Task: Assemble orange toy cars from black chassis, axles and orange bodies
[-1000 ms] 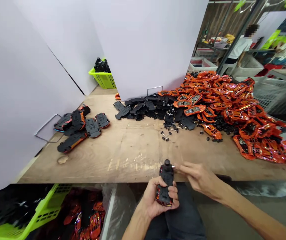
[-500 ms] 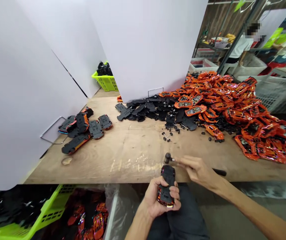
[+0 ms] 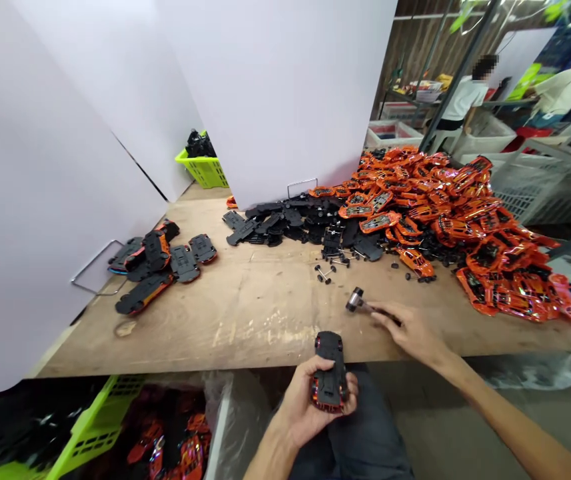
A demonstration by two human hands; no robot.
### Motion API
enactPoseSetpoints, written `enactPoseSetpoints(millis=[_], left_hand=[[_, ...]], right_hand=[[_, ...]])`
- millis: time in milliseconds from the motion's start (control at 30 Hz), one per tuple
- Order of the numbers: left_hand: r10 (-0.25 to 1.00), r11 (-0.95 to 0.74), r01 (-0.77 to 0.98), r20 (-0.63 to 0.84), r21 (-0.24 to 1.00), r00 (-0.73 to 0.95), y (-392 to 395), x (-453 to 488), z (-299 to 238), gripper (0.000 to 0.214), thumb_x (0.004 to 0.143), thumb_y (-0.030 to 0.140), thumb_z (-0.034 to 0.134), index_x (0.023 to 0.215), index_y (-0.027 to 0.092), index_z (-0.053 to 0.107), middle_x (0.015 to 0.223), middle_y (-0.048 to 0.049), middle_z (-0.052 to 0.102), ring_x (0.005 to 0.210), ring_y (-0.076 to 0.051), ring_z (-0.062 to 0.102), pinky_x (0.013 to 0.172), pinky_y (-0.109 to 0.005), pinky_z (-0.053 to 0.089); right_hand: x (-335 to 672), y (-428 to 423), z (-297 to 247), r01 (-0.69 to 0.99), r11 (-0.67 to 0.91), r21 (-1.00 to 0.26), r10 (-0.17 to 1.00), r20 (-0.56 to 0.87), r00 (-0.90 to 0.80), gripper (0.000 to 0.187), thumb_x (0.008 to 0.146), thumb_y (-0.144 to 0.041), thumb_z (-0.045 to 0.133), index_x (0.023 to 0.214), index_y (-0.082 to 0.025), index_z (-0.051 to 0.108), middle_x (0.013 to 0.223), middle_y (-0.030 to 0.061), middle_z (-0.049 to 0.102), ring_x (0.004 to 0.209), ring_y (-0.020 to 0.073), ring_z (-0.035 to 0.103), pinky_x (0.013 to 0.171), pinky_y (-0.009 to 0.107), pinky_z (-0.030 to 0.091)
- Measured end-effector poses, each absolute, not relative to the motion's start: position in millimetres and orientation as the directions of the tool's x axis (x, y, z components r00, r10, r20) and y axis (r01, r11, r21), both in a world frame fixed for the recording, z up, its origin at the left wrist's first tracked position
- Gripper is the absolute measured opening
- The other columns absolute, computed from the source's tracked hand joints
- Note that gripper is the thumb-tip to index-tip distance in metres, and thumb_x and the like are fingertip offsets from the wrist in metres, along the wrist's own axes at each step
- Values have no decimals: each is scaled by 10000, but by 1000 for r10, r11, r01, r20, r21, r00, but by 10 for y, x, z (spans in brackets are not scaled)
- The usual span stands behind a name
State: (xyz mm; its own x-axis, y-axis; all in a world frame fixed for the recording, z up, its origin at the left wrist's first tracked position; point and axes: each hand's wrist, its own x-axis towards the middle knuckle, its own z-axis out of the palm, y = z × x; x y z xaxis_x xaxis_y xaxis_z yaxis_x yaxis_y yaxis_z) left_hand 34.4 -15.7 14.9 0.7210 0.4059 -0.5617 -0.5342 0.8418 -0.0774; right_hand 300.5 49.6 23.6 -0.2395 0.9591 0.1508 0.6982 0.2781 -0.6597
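My left hand (image 3: 310,407) is closed round a toy car (image 3: 329,370), held underside up over my lap just below the table's front edge. My right hand (image 3: 410,330) rests on the wooden table (image 3: 265,313) and grips the handle of a small hammer (image 3: 358,301), whose head lies low over the tabletop to the upper right of the car. Loose wheel axles (image 3: 325,273) lie on the table beyond the hammer.
A heap of orange car shells (image 3: 455,213) fills the table's right side, with black chassis plates (image 3: 290,223) beside it. Several assembled cars (image 3: 160,260) lie at the left. Green baskets (image 3: 90,427) stand below the table and behind (image 3: 202,170) the white partitions. People work at the far right.
My right hand has swung the hammer away from the car's front, out to the right and down onto the table. My left hand has lowered the car slightly.
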Motion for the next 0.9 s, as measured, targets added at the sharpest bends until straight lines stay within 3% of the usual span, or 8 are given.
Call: enactPoseSetpoints(millis=[100,167,267,333,467,533,633,900], left_hand=[[557,824,-471,-606,316,568,-272,385,264,341,817,302,787,1026,46,705,941,-133,701,788,-208,683,735,-338,552],[719,695,-487,-524,530,456,-238,398,335,432,787,303,854,1142,101,716,962,-106,737,830,-220,713,811,-361,564],[872,487,-550,-414,679,260,-2,361,360,620,692,352,937,1235,173,697,1095,-93,770,1045,-262,729,968,-360,535],[904,425,-494,-378,758,197,210,281,325,662,649,388,956,1223,179,701,1129,-100,777,1089,-286,726,972,-373,545],[939,208,-77,-177,975,294,562,53,252,500,662,342,945,1095,186,751,1141,-107,790,1059,-284,743,941,-373,576],[915,-16,141,-43,990,402,661,-16,222,413,725,320,903,1098,206,768,1135,-97,792,1040,-263,744,929,-357,580],[864,-272,271,110,923,492,712,-16,144,342,807,318,835,1132,230,775,1085,-79,800,994,-237,749,895,-333,586],[901,-231,288,93,929,425,643,67,39,299,832,318,803,1123,249,793,1088,-41,827,966,-222,783,884,-299,602]], right_hand=[[3108,542,204,765,180,-618,963,271,-8,383,1000,-471,536,1164,-212,766,1133,156,723,1101,334,685,1007,527,550],[2983,398,192,655,147,-742,963,259,78,414,987,-514,572,1262,-230,695,1210,151,693,1151,322,666,1050,527,530],[2544,68,174,220,79,-972,996,69,-50,532,931,-533,691,1372,-275,543,1310,121,671,1184,273,682,1032,436,569],[2247,-56,150,38,16,-999,997,13,-79,513,888,-498,763,1298,-273,551,1252,99,697,1156,260,700,993,392,591],[2087,74,99,206,172,-963,985,172,-18,263,932,-365,725,1147,-237,643,1156,80,708,1128,243,680,1020,383,548],[2173,188,80,305,244,-921,970,223,-100,228,940,-313,710,1150,-235,663,1160,75,710,1110,235,674,1008,375,538],[2263,270,44,332,221,-917,974,194,-114,253,908,-305,756,1136,-239,668,1079,41,732,1005,212,700,920,337,558],[2115,232,-33,330,386,-861,916,401,-23,150,954,-203,675,1100,-232,694,1020,50,740,943,201,708,849,315,574]])
